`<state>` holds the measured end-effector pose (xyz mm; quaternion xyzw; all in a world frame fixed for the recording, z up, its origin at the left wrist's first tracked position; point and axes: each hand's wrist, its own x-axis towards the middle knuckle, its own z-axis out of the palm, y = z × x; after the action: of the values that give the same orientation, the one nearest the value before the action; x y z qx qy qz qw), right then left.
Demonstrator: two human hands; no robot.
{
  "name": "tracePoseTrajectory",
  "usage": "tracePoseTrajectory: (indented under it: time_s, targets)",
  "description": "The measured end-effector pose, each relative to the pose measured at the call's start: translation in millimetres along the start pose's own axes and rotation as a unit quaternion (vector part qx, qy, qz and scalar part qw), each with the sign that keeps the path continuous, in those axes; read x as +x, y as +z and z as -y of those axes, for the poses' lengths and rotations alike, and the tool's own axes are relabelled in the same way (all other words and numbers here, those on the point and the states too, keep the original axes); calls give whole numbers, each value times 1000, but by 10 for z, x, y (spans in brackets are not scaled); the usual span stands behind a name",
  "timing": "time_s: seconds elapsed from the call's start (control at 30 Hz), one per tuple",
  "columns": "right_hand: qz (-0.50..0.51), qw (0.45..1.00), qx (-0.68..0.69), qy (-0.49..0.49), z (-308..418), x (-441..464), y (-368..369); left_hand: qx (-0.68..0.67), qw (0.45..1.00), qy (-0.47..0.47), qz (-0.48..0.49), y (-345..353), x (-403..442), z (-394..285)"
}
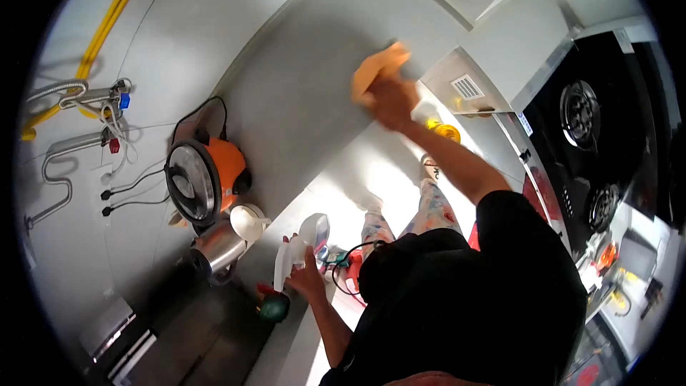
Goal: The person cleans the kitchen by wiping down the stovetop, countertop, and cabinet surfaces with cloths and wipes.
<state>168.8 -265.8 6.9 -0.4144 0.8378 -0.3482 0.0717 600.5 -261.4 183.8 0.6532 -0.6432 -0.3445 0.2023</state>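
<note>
My right hand is closed on an orange cloth, which is bunched under the fingers against the grey countertop. The hand and cloth are slightly blurred. Lower down, my left hand grips a white plastic bottle at the counter's front edge. Its exact shape is partly hidden by the fingers.
An orange rice cooker, a steel kettle and a white cup stand by the wall. A black gas hob is on the right. A green-topped object lies beside the dark sink area. Yellow pipes run along the wall.
</note>
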Motion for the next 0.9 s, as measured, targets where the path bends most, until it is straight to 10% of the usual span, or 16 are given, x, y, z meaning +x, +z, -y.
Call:
tracePoseTrajectory:
  time_s: [0.07,0.2,0.37,0.4,0.5,0.67,0.83,0.9]
  targets:
    - [115,993,28,3,844,-316,127,207,976,44,46,-195,145,7]
    - [310,950,47,3,2082,-852,623,-74,983,129,108,-421,389,-15]
    - [48,954,27,-293,2048,-1350,1322,0,977,165,134,-647,780,34]
    - [171,959,201,-103,1886,-1345,1407,-23,964,216,156,-639,878,96]
    - [188,970,127,83,1550,-781,272,-26,957,226,180,-592,1124,342]
    - [-293,948,-126,-4,46,-345,161,53,927,312,202,-453,1087,-62]
    - [-383,894,-180,148,-768,81,-272,2,949,215,230,-303,962,-163]
    - [-268,759,207,555,-1105,185,-342,-74,951,163,254,-180,1001,-36]
